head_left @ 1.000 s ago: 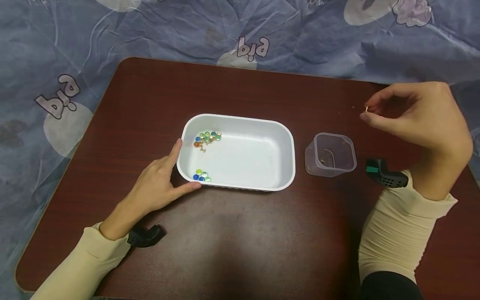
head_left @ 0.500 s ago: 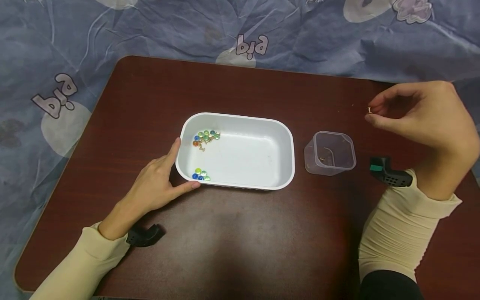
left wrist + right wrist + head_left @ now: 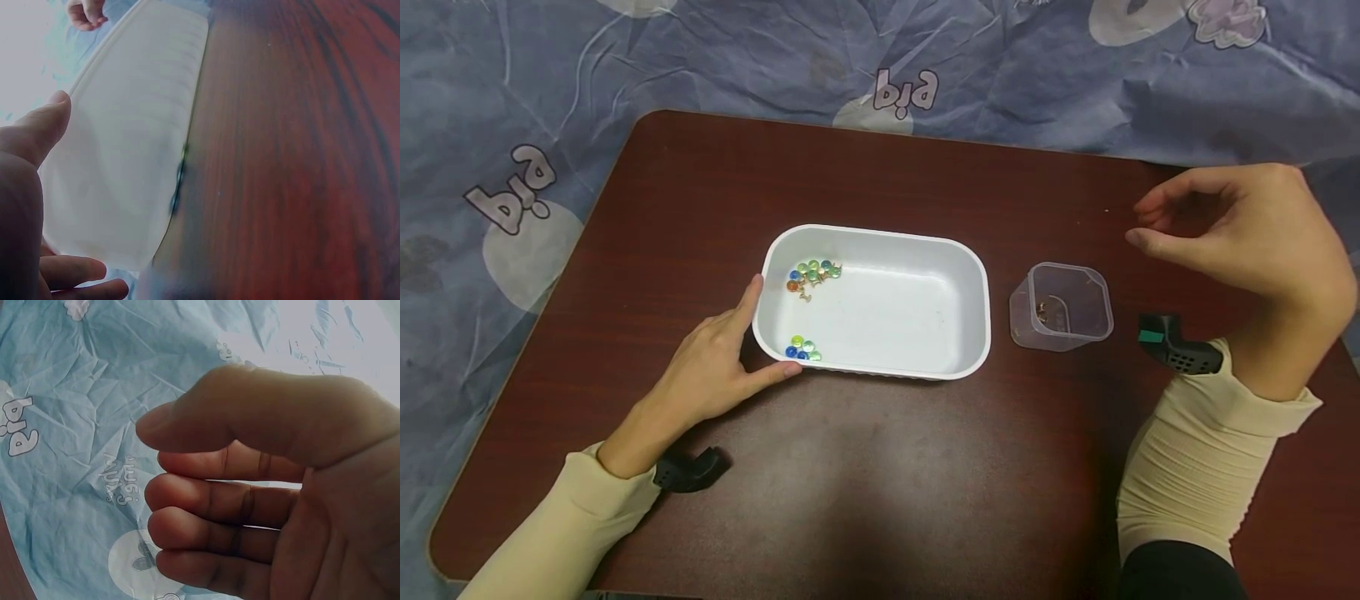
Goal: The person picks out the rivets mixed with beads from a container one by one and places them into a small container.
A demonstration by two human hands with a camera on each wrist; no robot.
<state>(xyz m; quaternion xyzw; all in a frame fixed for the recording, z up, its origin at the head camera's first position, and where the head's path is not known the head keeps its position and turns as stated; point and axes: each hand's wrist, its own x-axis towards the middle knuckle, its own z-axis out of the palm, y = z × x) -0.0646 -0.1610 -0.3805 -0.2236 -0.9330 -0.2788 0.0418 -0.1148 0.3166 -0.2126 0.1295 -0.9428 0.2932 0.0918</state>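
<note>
My left hand (image 3: 706, 367) rests at the left corner of a white tray (image 3: 880, 372), its thumb on the near edge and its fingers along the left end. Seen from the left wrist, the thumb (image 3: 47, 125) lies against the tray's outer wall. Glass beads (image 3: 812, 268) in green, blue and orange lie in the tray's far left corner among small gold-coloured flanged studs (image 3: 805, 296). More beads (image 3: 802, 353) sit near its front left. Beyond the clear plastic box (image 3: 1071, 337), my right hand (image 3: 1262, 229) is raised with fingers loosely bent, thumb apart, holding nothing.
Several gold-coloured studs (image 3: 1042, 312) lie inside the clear box, right of the tray. Both stand on a dark reddish-brown table (image 3: 880, 483). A printed blue-grey cloth (image 3: 737, 58) lies beyond the table's far edge. Tiny specks are on the wood near my right fingertips.
A gold-coloured stud pinched in my right fingertips earlier is no longer there. More gold-coloured pieces now show inside the clear box. My left hand and the tray have stayed put.
</note>
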